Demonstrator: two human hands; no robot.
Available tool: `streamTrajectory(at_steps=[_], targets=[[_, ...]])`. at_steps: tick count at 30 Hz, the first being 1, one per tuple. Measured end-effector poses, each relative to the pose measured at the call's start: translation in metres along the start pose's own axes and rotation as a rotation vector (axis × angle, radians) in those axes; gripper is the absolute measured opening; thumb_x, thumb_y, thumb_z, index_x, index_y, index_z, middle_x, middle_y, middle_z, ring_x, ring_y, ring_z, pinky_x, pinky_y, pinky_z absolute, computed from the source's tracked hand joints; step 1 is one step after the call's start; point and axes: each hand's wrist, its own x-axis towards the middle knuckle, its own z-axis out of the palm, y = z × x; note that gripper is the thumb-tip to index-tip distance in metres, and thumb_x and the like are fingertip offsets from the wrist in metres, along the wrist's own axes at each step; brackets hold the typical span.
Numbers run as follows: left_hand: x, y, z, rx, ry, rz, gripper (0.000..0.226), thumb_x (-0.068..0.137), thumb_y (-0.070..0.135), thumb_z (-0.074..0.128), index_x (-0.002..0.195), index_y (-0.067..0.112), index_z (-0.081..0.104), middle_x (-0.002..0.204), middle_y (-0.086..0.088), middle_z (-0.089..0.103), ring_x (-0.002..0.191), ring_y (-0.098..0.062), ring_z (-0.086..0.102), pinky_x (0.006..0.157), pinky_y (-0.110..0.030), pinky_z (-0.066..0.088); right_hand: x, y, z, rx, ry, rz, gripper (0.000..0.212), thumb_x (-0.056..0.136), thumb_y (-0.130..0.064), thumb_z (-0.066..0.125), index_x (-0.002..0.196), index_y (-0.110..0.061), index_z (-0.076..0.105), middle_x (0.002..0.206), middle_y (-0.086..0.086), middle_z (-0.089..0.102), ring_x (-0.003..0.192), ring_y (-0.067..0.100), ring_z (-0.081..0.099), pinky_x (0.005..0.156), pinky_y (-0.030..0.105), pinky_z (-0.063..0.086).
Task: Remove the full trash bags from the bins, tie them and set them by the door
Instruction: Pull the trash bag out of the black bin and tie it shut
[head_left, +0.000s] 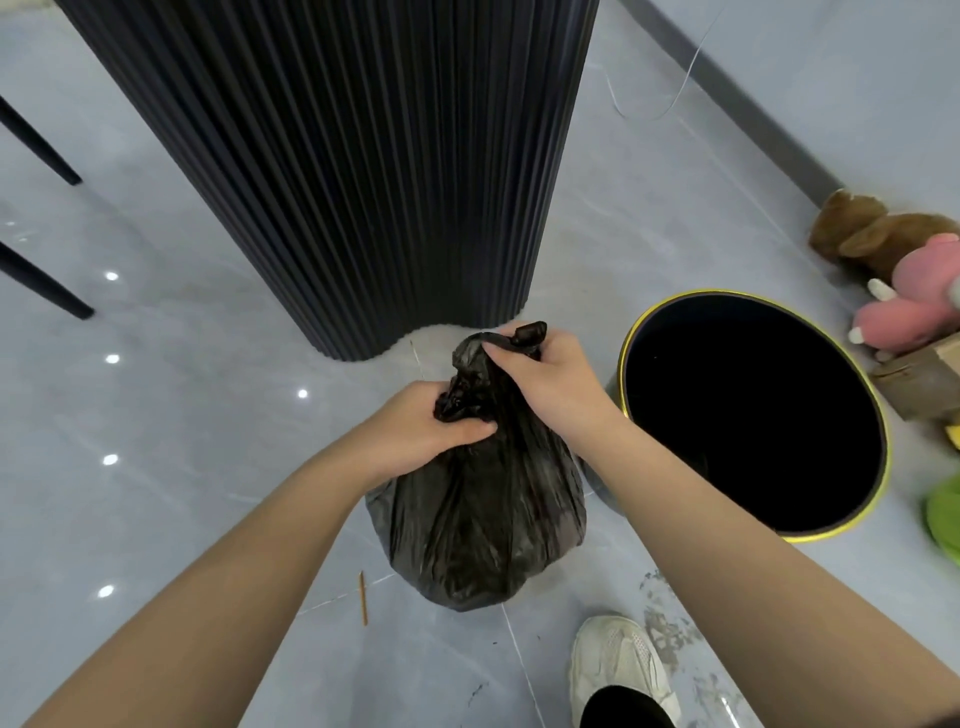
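Bag (478, 509) sits on the floor at lower centre of the head view, just left of the open bin (675, 364). Your left hand (426, 431) grips its bunched neck; your right hand (545, 379), close above, pinches the upper tail. The film looks thin, soft and slippery, and the sagging load is probably light. Hold it by the neck, not the belly, which could tear.

Bag (483, 519): thin black plastic, crinkled, slight sheen. Floor (208, 415): glossy grey tile, scuffed nr shoe (618, 670), which is off-white knit. Pillar (374, 171): matt black, ribbed. Bin (878, 415): dark, shiny yellow rim. Toys (904, 317): plush.
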Motion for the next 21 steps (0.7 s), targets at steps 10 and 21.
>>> streamTrajectory(at_steps=[10,21], targets=[[0.011,0.000,-0.013,-0.189,0.039,-0.014,0.017,0.091,0.016,0.058,0.106,0.024,0.061,0.109,0.002,0.069,0.100,-0.010,0.067,0.086,-0.023,0.053,-0.014,0.059,-0.010,-0.299,-0.558,0.149,0.096,0.048,-0.073,0.075,0.131,-0.035,0.045,0.133,-0.007,0.055,0.123,0.006,0.051,0.107,0.035,0.041],[0.037,0.038,-0.016,0.362,-0.120,-0.038,0.021,0.096,0.024,0.052,0.112,0.018,0.063,0.110,-0.003,0.068,0.103,-0.017,0.063,0.095,-0.038,0.050,-0.010,0.072,0.017,-0.349,-0.383,-0.041,0.112,0.052,-0.070,0.077,0.144,-0.023,0.033,0.145,-0.005,0.042,0.138,0.010,0.033,0.114,0.041,0.030]])
